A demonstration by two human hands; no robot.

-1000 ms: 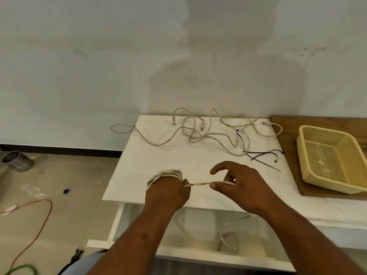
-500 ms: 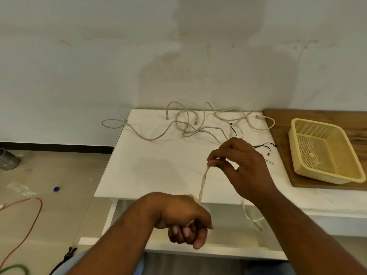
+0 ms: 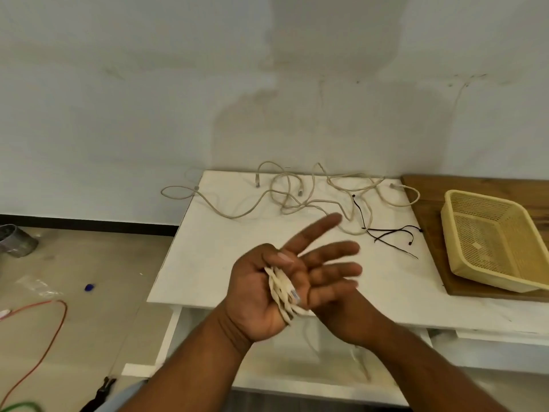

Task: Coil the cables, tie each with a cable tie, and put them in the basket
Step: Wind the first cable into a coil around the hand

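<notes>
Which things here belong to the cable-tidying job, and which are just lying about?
Job: beige coiled cable round the left hand; loose beige cables; thin black cable ties; yellow plastic mesh basket.
Lying about: orange floor cord; grey metal tin; small blue object.

The white table carries a loose tangle of beige cables along its far edge, with one loop hanging off the far left corner. A few black ties lie at the tangle's near right. A wooden board lies on its right end with a yellow basket on it. On the floor to the left lie an orange cord, a small blue thing, a clear bag and a metal can.
</notes>
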